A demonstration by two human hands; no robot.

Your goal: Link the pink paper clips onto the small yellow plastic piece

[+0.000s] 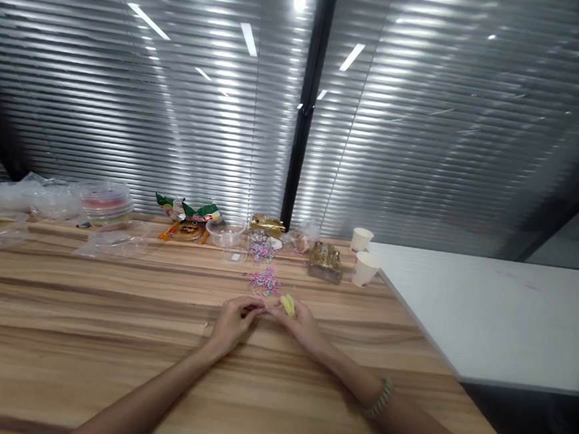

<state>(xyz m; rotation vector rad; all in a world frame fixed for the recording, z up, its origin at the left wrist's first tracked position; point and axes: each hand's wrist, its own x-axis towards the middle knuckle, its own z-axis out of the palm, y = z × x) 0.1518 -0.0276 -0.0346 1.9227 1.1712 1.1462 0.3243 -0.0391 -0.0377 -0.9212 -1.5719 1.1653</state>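
Note:
Both my hands rest on the wooden table (pixel 85 321), fingertips meeting near its middle. My right hand (pixel 298 325) holds a small yellow-green object (pixel 287 304) between its fingers; what it is I cannot tell. My left hand (pixel 234 319) has its fingers curled and pinched at the same spot, touching the right fingertips; whether it holds anything is too small to make out. Just beyond the hands lies a loose pile of small pastel loops (pixel 264 280), pink, blue and purple. A bracelet (pixel 380 399) circles my right wrist.
Behind the pile stand a clear plastic bowl (pixel 225 233), a clear lid (pixel 234 256), gold foil packets (pixel 326 260), snack wrappers (pixel 189 212) and two paper cups (pixel 364 256). Stacked clear containers (pixel 106 204) and plastic bags (pixel 25 196) sit far left. A white table (pixel 502 314) adjoins at right.

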